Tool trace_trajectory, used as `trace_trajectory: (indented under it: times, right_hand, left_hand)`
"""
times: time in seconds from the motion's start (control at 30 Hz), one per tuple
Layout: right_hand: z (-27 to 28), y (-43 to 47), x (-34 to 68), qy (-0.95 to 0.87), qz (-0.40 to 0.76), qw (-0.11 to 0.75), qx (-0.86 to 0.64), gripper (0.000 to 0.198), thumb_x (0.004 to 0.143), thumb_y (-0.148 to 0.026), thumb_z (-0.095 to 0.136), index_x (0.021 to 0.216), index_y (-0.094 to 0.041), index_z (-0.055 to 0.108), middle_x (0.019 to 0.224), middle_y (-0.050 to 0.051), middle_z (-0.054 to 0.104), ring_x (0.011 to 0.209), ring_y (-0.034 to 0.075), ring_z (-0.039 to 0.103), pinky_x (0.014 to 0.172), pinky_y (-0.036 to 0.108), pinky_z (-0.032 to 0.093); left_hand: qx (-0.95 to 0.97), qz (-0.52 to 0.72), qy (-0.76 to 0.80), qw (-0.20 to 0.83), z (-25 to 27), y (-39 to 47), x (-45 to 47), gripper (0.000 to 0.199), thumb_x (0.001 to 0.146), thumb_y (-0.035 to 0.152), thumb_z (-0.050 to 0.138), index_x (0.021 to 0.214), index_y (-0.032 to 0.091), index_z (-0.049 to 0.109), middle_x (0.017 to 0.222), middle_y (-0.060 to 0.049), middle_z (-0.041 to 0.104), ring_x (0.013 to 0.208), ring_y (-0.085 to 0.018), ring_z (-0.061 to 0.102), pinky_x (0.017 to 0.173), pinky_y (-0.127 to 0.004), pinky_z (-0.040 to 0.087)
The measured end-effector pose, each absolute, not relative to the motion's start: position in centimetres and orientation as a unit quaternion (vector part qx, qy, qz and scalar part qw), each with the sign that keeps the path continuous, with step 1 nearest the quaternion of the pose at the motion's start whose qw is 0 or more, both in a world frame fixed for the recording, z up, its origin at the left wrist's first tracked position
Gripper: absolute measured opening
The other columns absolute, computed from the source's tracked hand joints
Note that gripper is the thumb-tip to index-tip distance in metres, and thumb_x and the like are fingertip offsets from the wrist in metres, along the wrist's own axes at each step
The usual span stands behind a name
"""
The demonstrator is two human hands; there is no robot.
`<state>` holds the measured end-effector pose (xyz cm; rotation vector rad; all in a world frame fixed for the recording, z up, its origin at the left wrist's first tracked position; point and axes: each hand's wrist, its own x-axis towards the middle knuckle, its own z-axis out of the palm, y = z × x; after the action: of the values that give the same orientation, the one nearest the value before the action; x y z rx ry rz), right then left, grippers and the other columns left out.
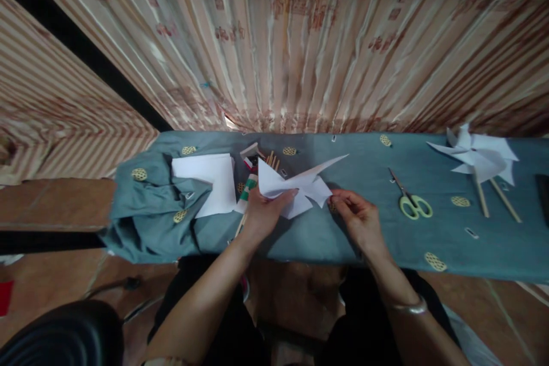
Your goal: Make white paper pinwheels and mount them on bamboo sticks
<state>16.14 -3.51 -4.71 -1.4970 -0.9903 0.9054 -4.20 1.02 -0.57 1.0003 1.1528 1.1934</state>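
risk: hard tug by right hand [358, 218] could tear pinwheel [270, 177], held between hands over surface [360, 166] | left hand [263, 214]: fingers clamped on it, thumb on top | right hand: fingers pinched together on its right corner | scissors [410, 200] right of pinwheel, paper sheets [223, 183] left | curtain [291, 68] beyond pinwheel

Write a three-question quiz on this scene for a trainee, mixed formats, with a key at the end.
1. Multiple choice: what colour are the handles of the scissors? A) red B) pale yellow-green C) black
2. True or false: the left hand is holding the cut white paper.
3. Count: how many sticks show below the white pinwheels on the right of the picture?

Key: 1: B. 2: True. 3: Two.
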Motion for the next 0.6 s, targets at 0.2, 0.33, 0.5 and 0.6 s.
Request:
trace_trajectory:
  times: [0.2, 0.33, 0.5, 0.6]
  right_hand:
    - [-5.3, -2.4, 12.7, -0.497, 0.347, 0.477, -0.636, 0.024, 0.083, -0.043, 0.066, 0.092, -0.023, 0.076, 0.090, 0.005, 0.079, 0.086, 0.024, 0.073, 0.083, 0.040, 0.054]
    - [-5.6, -1.9, 11.4, -0.538, 0.306, 0.448, -0.645, 0.025, 0.086, -0.042, 0.062, 0.095, -0.023, 0.076, 0.097, 0.006, 0.079, 0.090, 0.025, 0.072, 0.087, 0.042, 0.053]
    - [-6.2, -1.3, 11.1, -0.541, 0.291, 0.474, -0.631, 0.023, 0.083, -0.038, 0.062, 0.092, -0.023, 0.077, 0.098, 0.006, 0.079, 0.095, 0.024, 0.071, 0.093, 0.041, 0.052]
    - [-6.3, -0.5, 10.9, -0.506, 0.318, 0.490, -0.634, 0.024, 0.080, -0.040, 0.064, 0.089, -0.022, 0.077, 0.089, 0.005, 0.079, 0.085, 0.024, 0.071, 0.085, 0.039, 0.054]
  left_hand:
    - [0.253, 0.684, 0.456, 0.510, 1.9, 5.1, -8.6, 0.031, 0.060, 0.022, 0.084, 0.089, 0.015, 0.076, 0.091, -0.005, 0.080, 0.086, -0.020, 0.075, 0.077, -0.027, 0.060]
    - [0.175, 0.703, 0.466, 0.508, 3.2, 6.4, -11.7, 0.024, 0.071, 0.017, 0.078, 0.095, 0.018, 0.075, 0.092, -0.004, 0.080, 0.088, -0.020, 0.075, 0.077, -0.026, 0.062]
    - [0.143, 0.710, 0.455, 0.518, 3.6, 5.9, -13.0, 0.023, 0.080, 0.015, 0.073, 0.103, 0.017, 0.073, 0.088, -0.002, 0.079, 0.087, -0.017, 0.076, 0.075, -0.023, 0.062]
    - [0.128, 0.723, 0.438, 0.519, 3.7, 5.7, -12.9, 0.024, 0.079, 0.010, 0.072, 0.103, 0.017, 0.073, 0.091, -0.002, 0.079, 0.090, -0.016, 0.076, 0.080, -0.022, 0.061]
